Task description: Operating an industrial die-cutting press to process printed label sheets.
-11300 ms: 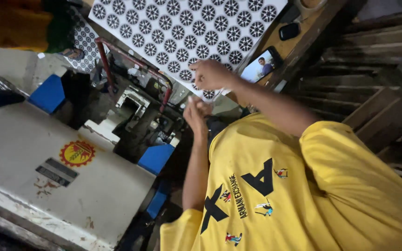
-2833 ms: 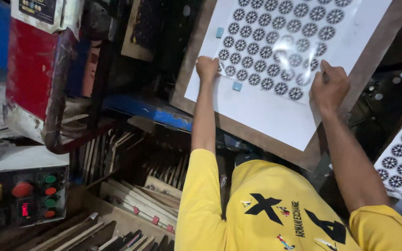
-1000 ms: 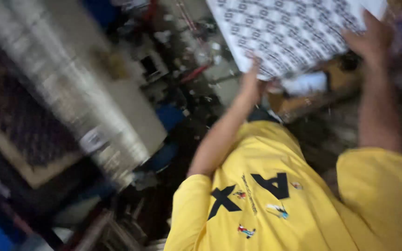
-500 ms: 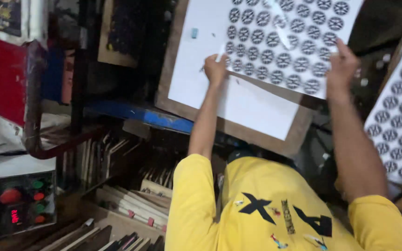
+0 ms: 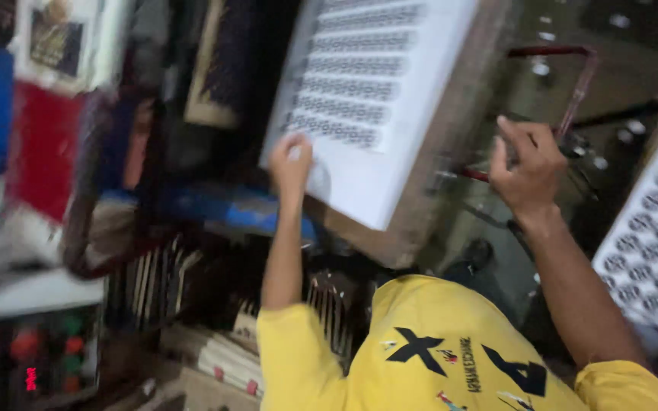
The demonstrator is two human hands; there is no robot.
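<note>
Now the right hand (image 5: 528, 166) has let go, fingers loosely curled on nothing; the left hand (image 5: 291, 161) pinches the flat patterned white sheet (image 5: 375, 99) at the wooden board's (image 5: 428, 190) lower edge.

White printed sheet (image 5: 375, 99), rows of small dark round motifs (blurred), is laid tilted on a brown board (image 5: 451, 144), far centre; near-left corner is gripped, prob. pinched.

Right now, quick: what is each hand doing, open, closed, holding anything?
Left hand: closed on the lower corner of the white printed sheet.
Right hand: fingers curled, off the sheet, beside the wooden board; nothing visibly held.
</note>
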